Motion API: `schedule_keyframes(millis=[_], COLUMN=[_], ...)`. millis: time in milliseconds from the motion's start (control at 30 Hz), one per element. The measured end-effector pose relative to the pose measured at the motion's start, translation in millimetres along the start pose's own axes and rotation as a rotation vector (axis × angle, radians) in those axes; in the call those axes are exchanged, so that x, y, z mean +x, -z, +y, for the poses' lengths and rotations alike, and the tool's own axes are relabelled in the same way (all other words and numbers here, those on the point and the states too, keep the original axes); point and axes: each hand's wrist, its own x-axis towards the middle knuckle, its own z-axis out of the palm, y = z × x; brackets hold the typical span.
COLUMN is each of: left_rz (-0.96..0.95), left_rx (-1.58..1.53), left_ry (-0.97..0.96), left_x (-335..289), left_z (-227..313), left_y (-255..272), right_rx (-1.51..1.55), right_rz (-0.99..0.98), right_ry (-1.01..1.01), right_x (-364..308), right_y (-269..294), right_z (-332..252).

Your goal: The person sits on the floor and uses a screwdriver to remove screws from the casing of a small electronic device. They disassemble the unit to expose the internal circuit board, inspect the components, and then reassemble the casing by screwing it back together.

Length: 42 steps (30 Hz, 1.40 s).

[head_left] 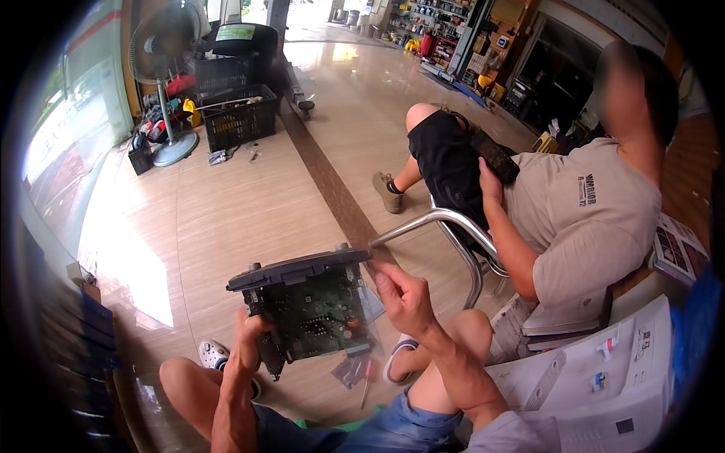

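Observation:
A car stereo unit (313,306) is raised above my knees, its dark front panel at the far side and its green circuit board exposed. My left hand (251,330) is closed around the unit's left side. At the right end of the front panel, my right hand (404,293) has its fingers curled, with the fingertips pinching the panel's corner. Something see-through shows beside the board's right edge; what it is cannot be made out. Below, on the floor between my feet, lie a screwdriver (368,383) and a flat grey piece (348,371).
To my right, a person in a beige shirt (596,219) sits on a metal-framed chair (476,272), holding a dark object. A white water dispenser (596,370) stands at the lower right. Farther off are a standing fan (162,90) and black crates (240,117).

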Motion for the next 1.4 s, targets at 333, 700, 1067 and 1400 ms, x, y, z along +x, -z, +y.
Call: schedule_keyframes(millis=[333, 700, 1067, 1400], left_rz=[0.001, 0.014, -0.021, 0.021], left_rx=[0.192, -0.095, -0.328, -0.49], left_ry=[-0.01, 0.116, 0.085, 0.122], left_x=[-3, -10, 3, 12], left_z=[3, -20, -23, -40], left_y=[8, 2, -15, -17], right_rx=[-0.058, 0.208, 0.228, 0.243], right_rz=[-0.39, -0.314, -0.069, -0.071], right_ry=[-0.153, -0.214, -0.218, -0.221], right_x=[20, 3, -12, -14], right_y=[39, 14, -17, -18], right_z=[-3, 23, 12, -3])
